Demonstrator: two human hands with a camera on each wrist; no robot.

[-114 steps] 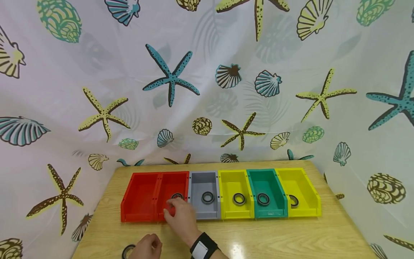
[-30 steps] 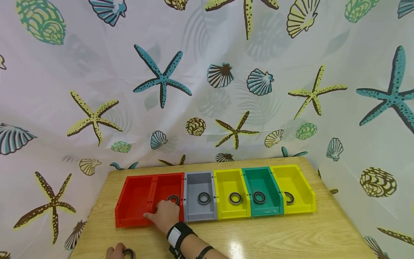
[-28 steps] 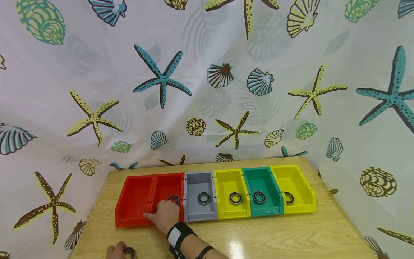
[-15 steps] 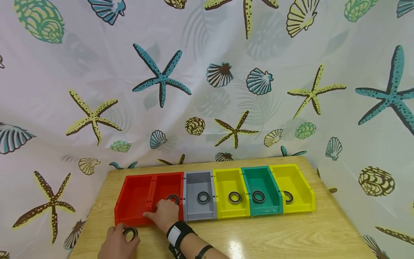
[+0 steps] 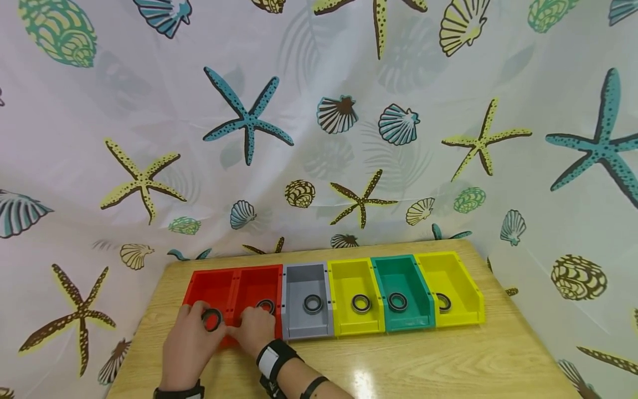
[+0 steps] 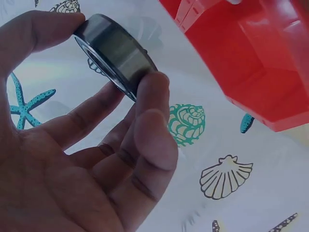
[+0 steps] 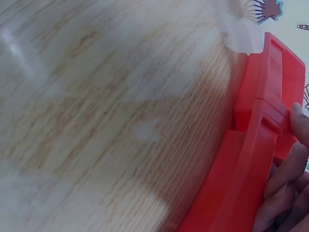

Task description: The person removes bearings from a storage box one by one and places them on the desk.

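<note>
My left hand (image 5: 199,332) pinches a dark metal ring (image 5: 204,320) between thumb and fingertips, holding it over the front of the leftmost red bin (image 5: 211,289). The left wrist view shows the ring (image 6: 116,53) edge-on in the fingers (image 6: 149,96), with the red bin (image 6: 246,58) beyond. My right hand (image 5: 251,328) lies over the front wall of the second red bin (image 5: 263,284), its fingers (image 7: 285,188) curled on the red rim (image 7: 251,159). A ring (image 5: 260,303) lies in that bin, just behind the hand.
A grey bin (image 5: 306,280), yellow bin (image 5: 349,277), green bin (image 5: 399,274) and second yellow bin (image 5: 451,274) continue the row to the right, each with one ring inside. All stand on a wooden table (image 5: 423,360), with a shell-print curtain (image 5: 319,138) close behind.
My left hand has carried the ring from the table's near left edge up and forward to the leftmost red bin. The right hand has stayed on the second red bin.
</note>
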